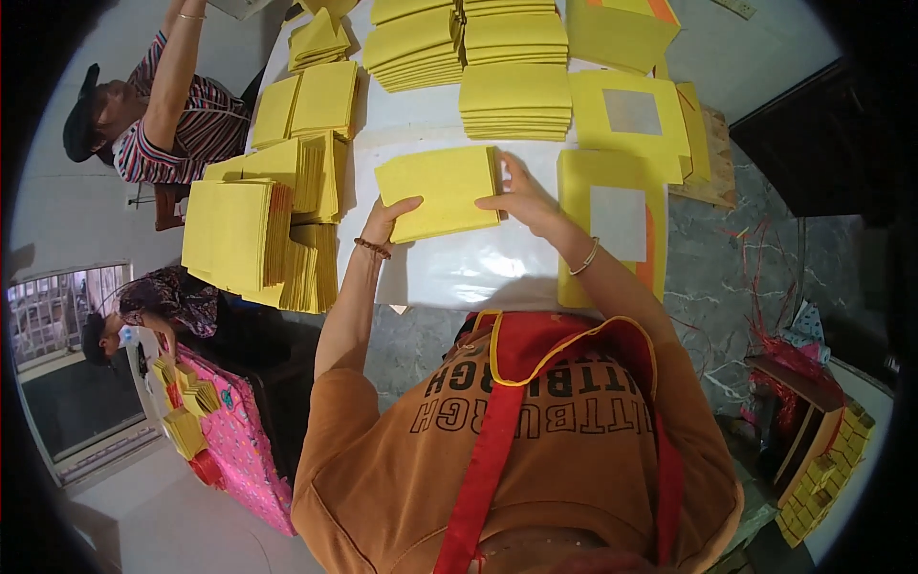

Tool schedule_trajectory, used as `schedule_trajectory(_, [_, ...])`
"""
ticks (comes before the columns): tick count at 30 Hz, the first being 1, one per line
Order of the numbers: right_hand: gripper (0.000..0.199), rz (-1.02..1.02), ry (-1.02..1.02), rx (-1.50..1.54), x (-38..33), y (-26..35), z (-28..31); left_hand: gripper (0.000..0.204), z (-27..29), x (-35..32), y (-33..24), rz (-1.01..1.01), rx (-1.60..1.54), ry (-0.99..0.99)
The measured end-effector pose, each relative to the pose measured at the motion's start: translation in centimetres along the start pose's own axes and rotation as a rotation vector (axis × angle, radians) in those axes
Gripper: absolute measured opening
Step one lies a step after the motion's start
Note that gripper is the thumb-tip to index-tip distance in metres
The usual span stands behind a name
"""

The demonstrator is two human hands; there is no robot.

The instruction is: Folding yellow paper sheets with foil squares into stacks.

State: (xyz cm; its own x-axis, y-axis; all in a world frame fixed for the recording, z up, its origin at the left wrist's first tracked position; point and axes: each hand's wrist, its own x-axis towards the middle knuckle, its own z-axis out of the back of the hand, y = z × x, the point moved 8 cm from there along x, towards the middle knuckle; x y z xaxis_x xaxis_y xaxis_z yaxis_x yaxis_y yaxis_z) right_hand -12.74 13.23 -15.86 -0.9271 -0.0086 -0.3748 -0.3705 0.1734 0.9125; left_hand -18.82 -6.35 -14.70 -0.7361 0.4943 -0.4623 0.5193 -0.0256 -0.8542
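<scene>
A thick stack of yellow paper sheets (pixel 442 191) lies on the white-covered table (pixel 449 273) in front of me. My left hand (pixel 390 222) grips the stack's near left corner, thumb on top. My right hand (pixel 521 199) presses on the stack's right edge with fingers spread over it. A bead bracelet is on my left wrist and a thin bangle on my right.
More yellow stacks fill the table: tall piles at the left (pixel 239 234), neat piles at the back (pixel 514 100), and square sheets with silver centres at the right (pixel 617 215). One person sits at the far left (pixel 163 115); another bends over a pink table (pixel 239 440).
</scene>
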Motion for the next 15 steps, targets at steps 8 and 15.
schedule_trajectory(8, [0.106,0.344,0.041,-0.103,-2.3,4.7,-0.4,0.072,0.0,0.0,-0.4,-0.227,0.186,0.115])
schedule_trajectory(15, [0.099,0.392,-0.037,-0.439,-1.6,1.9,-0.4,0.072,1.7,2.1,4.5,-0.114,0.795,0.167])
